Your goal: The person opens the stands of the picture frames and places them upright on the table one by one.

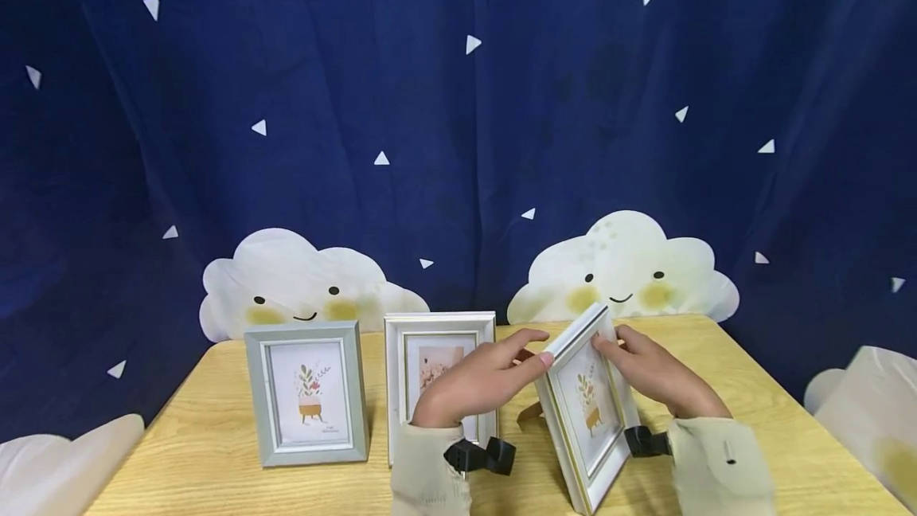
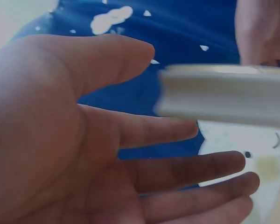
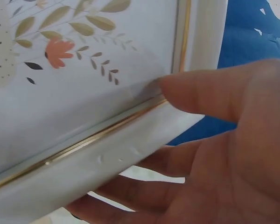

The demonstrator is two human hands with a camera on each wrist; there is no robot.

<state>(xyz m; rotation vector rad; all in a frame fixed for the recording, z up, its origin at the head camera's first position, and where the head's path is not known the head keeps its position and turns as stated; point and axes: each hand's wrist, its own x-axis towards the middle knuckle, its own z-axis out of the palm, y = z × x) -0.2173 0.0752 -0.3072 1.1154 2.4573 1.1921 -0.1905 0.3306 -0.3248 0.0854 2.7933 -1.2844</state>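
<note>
A white picture frame (image 1: 566, 428) with a gold inner line and a potted-plant print stands tilted and turned at the right of the table. My right hand (image 1: 662, 377) grips its upper right corner, thumb (image 3: 200, 91) on the front and fingers (image 3: 130, 191) behind. At the upper left corner is my left hand (image 1: 476, 385), its thumb and fingers spread to either side of the edge. In the left wrist view a gap shows between that hand's thumb (image 2: 116, 58) and the frame's pale edge (image 2: 224, 98).
A grey-green picture frame (image 1: 261, 396) with a similar plant print stands upright at the left. Beside it, a white frame (image 1: 392, 373) with a pink photo is partly hidden by my left arm. A dark blue cloud-print curtain (image 1: 430, 102) hangs behind the wooden table (image 1: 193, 436).
</note>
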